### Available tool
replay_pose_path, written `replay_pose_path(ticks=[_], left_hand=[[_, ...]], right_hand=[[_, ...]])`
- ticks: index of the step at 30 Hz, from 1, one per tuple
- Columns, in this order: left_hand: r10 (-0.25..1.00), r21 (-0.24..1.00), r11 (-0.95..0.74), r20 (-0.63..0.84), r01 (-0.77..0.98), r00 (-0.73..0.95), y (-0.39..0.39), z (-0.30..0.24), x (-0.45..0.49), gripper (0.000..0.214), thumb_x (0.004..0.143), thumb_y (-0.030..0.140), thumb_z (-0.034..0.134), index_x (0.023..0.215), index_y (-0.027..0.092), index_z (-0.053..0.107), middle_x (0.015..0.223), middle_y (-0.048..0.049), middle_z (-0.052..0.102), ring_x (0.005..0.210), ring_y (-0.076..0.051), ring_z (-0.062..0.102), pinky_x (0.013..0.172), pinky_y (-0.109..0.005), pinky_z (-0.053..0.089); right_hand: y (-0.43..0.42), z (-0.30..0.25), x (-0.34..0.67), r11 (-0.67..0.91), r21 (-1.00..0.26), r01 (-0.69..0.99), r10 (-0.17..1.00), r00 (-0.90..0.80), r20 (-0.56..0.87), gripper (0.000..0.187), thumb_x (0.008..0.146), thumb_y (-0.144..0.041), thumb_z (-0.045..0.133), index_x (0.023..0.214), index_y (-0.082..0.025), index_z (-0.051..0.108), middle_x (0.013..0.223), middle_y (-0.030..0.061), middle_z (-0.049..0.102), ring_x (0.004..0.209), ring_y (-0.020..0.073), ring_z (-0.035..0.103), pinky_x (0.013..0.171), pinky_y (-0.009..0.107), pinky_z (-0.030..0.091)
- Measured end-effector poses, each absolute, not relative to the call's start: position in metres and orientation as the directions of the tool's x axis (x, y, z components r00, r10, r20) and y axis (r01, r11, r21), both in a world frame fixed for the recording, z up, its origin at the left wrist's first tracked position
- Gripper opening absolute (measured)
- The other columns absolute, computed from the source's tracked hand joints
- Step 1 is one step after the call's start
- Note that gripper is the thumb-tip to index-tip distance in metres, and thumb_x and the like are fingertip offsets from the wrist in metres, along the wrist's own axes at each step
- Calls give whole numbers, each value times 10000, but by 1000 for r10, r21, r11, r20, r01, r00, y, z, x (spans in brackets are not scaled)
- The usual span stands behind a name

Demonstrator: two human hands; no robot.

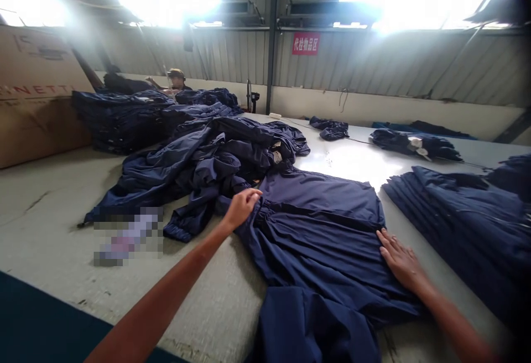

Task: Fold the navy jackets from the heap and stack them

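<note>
A navy blue dress [319, 230] lies spread flat on the pale table [53, 224] in front of me, its skirt hanging over the near edge. My left hand [241, 207] reaches out to the dress's left side at the waist, fingers curled and pinching the fabric there. My right hand [399, 259] rests flat on the dress's right edge, fingers stretched out and pressing the cloth down.
A loose heap of navy garments [207, 158] lies beyond my left hand. Folded stacks [464, 224] sit at the right and at the far left [120, 119]. A cardboard box [37, 92] stands at far left. A person [177, 79] sits behind the far stacks.
</note>
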State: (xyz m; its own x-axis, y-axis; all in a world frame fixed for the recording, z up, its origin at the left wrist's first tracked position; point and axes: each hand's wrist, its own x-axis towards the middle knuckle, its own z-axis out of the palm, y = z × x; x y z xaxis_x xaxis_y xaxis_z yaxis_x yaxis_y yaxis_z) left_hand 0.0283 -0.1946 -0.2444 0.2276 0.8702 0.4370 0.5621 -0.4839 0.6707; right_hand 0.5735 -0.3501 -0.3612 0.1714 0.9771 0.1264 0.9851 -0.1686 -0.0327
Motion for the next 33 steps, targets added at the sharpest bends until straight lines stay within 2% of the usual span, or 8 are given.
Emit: replay_pose_path(ticks=[3, 6, 9, 18, 23, 26, 29, 33], left_hand=[[854, 464, -333, 518, 821, 54, -184, -226, -23, 312, 993, 255, 516, 1209, 183, 730, 1280, -129, 706, 1143, -279, 707, 1012, -397, 555], [923, 287, -86, 384, 954, -33, -171, -222, -46, 462, 983, 332, 584, 1416, 171, 613, 1405, -192, 625, 1073, -342, 731, 909, -449, 588], [953, 207, -81, 304, 975, 15, -161, -225, -45, 488, 968, 357, 627, 1429, 198, 599, 1335, -179, 679, 1037, -369, 741, 872, -457, 583], [901, 247, -228, 420, 942, 108, -152, -217, -48, 322, 952, 286, 626, 1270, 308, 672, 1187, -73, 705, 959, -289, 728, 823, -369, 538], [755, 537, -290, 637, 792, -155, -143, -196, -64, 128, 884, 265, 665, 998, 210, 676, 1045, -73, 680, 927, -236, 650, 843, -322, 507], [728, 675, -359, 635, 645, -259, -145, -185, -68, 108, 883, 302, 643, 900, 199, 618, 858, -22, 647, 756, -182, 573, 783, -296, 476], [728, 744, -433, 622, 509, -290, -161, -189, -62, 221, 930, 394, 593, 812, 218, 531, 710, 35, 534, 660, -146, 496, 690, -263, 425], [726, 757, -523, 636, 390, -261, -193, -215, -45, 247, 976, 430, 567, 856, 224, 498, 760, 39, 516, 708, -138, 507, 719, -251, 434]], right_hand=[[-349, -366, 578, -157, -45, 986, 976, 162, 147, 685, 1036, -449, 146, 1616, -240, 443, 1688, 70, 383, 1544, 332, 380, 1202, 640, 379], [-347, -363, 578, -177, -31, 984, 975, 180, 127, 673, 1028, -432, 164, 1616, -260, 443, 1688, 59, 390, 1546, 314, 379, 1203, 614, 390], [-345, -356, 575, -198, -1, 980, 977, 198, 77, 674, 1027, -407, 163, 1630, -246, 418, 1706, 57, 354, 1564, 299, 345, 1223, 589, 371], [-343, -333, 574, -174, -31, 984, 980, 170, -100, 747, 1009, -451, 125, 1651, -155, 368, 1733, 104, 258, 1580, 309, 292, 1218, 589, 375], [-309, -253, 553, -194, 2, 981, 952, 189, -241, 640, 1000, -462, 233, 1464, -284, 637, 1616, 127, 474, 1501, 363, 434, 1209, 669, 327], [-277, -201, 483, 49, -174, 984, 999, -47, 13, 608, 979, -427, 351, 1437, -158, 645, 1560, 185, 543, 1491, 379, 458, 1232, 630, 327], [-251, -174, 376, 314, -484, 817, 950, -267, 164, 591, 955, -439, 563, 1501, -212, 578, 1376, 152, 704, 1234, 384, 682, 1098, 596, 494], [-227, -175, 244, 377, -721, 582, 910, -376, 172, 725, 840, -442, 796, 1505, -319, 537, 1189, 55, 784, 859, 286, 762, 916, 471, 580]])
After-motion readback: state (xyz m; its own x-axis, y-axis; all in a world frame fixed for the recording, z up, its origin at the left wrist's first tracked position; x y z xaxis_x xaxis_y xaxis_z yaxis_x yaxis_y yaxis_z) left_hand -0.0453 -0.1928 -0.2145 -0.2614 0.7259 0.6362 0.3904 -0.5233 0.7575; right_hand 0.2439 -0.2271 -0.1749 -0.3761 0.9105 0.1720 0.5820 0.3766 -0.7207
